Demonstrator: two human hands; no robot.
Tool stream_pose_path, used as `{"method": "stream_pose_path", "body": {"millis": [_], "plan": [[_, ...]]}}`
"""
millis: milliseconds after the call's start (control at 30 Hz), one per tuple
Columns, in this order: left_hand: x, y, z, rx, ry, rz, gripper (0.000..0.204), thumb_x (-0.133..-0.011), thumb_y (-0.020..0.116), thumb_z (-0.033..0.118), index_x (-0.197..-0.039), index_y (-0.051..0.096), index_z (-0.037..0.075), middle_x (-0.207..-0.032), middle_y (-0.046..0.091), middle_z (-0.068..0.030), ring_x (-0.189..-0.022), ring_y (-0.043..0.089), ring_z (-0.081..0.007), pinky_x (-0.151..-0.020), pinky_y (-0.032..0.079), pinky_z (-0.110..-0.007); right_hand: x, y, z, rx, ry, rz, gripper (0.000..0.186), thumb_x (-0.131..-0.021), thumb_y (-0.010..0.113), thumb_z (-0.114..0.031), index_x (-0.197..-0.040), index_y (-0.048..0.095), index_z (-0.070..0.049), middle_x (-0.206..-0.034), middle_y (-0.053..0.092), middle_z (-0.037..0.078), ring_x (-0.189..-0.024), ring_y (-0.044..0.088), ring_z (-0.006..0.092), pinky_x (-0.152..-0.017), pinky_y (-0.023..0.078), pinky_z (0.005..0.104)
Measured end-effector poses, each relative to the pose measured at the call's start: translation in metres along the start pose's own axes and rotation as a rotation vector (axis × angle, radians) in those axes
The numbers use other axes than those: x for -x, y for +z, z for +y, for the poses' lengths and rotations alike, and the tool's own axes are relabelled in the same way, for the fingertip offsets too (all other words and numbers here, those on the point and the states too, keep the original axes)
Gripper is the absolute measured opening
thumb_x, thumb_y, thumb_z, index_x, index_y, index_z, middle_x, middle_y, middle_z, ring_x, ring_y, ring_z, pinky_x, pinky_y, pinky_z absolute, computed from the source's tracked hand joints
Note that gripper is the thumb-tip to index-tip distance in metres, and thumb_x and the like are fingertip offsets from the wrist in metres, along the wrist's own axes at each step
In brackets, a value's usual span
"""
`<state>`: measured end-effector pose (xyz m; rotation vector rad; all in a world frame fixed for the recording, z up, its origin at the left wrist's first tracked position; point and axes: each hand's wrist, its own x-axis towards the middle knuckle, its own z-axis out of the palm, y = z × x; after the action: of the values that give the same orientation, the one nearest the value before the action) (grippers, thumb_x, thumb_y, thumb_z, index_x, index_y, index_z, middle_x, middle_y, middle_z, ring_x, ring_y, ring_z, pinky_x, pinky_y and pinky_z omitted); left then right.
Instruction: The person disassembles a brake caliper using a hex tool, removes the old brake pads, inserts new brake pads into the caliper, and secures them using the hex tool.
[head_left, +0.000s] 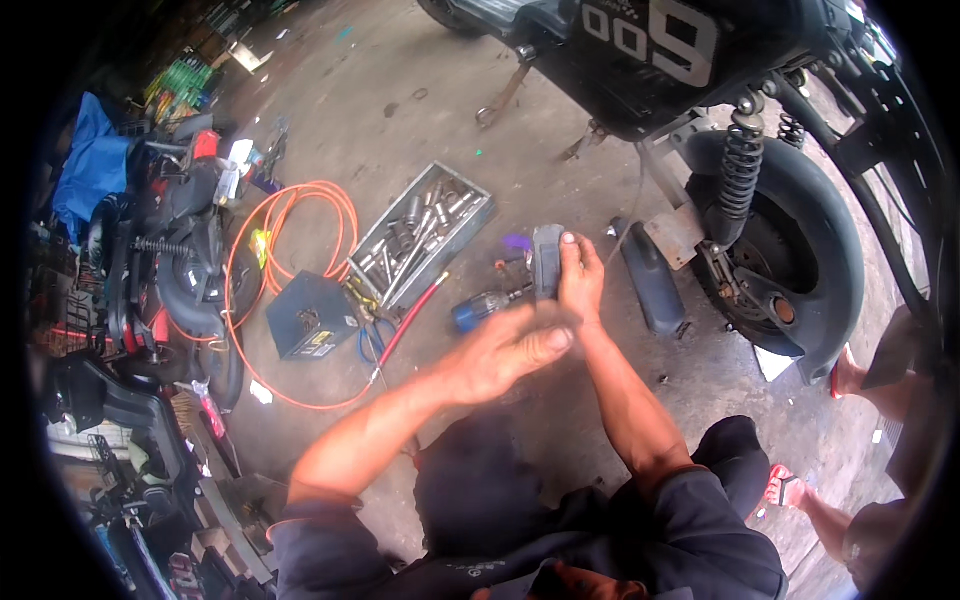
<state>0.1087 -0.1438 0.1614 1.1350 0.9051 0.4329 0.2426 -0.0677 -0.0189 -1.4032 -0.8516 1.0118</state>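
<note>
My right hand (580, 272) is closed round a flat, dark grey, block-like piece (546, 262), thumb lying along its upper side; its exact kind does not show. Just below, my left hand (510, 350) crosses in front of my right wrist. Its thumb stands apart from the other fingers, which are stretched out and smeared by motion, and nothing shows in it. Left of the piece, a blue-and-grey power drill (482, 310) lies on the floor. To the right lies a long dark grey moulded part (652, 278).
A metal tray (440, 278) of sockets and wrenches stands beside a dark box (310, 315) and a coiled orange hose (235, 300). A raised motorcycle (640, 60) with its rear wheel (775, 240) fills the upper right. Another person's sandalled foot (785, 490) is at right.
</note>
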Motion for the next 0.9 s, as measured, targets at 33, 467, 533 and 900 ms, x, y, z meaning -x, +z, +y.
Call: {"method": "stream_pose_path", "body": {"millis": [33,467,533,900], "plan": [[-0.002,-0.009,0.006,-0.371,0.278,0.100,0.061,-0.093,0.050,0.050,-0.120,0.053,-0.004,-0.102,0.065,-0.0160,-0.097,0.063,-0.0231,-0.080,0.050,-0.033,0.007,0.004,0.000,-0.030,0.063,-0.053,0.052,-0.092,0.054,-0.042,-0.116,0.058,0.003,-0.112,0.063,0.021,-0.107,0.059,0.0289,-0.093,0.043,0.0361],[-0.069,-0.106,-0.057,-0.484,0.436,0.639,0.055,-0.097,0.040,0.047,-0.104,0.064,-0.002,-0.094,0.066,-0.0127,-0.089,0.059,-0.0183,-0.081,0.045,-0.031,0.014,-0.025,-0.034,-0.089,0.093,-0.125,0.059,-0.090,0.057,-0.044,-0.119,0.056,0.008,-0.119,0.059,0.024,-0.113,0.056,0.0286,-0.096,0.041,0.0357],[-0.052,-0.106,-0.111,-0.459,0.312,0.627,0.058,-0.098,0.036,0.049,-0.096,0.065,-0.002,-0.087,0.065,-0.0110,-0.086,0.059,-0.0182,-0.079,0.045,-0.033,0.010,-0.020,-0.040,-0.162,0.121,-0.135,0.062,-0.090,0.057,-0.044,-0.120,0.053,0.011,-0.121,0.057,0.025,-0.115,0.054,0.0296,-0.098,0.040,0.0359],[-0.052,-0.012,0.064,-0.439,0.513,-0.063,0.060,-0.092,0.050,0.047,-0.129,0.049,0.000,-0.120,0.060,-0.0155,-0.115,0.054,-0.0247,-0.099,0.040,-0.036,0.018,-0.029,-0.036,-0.063,0.158,-0.147,0.061,-0.089,0.058,-0.044,-0.121,0.055,0.008,-0.115,0.061,0.023,-0.108,0.058,0.0265,-0.093,0.043,0.0341]]}}
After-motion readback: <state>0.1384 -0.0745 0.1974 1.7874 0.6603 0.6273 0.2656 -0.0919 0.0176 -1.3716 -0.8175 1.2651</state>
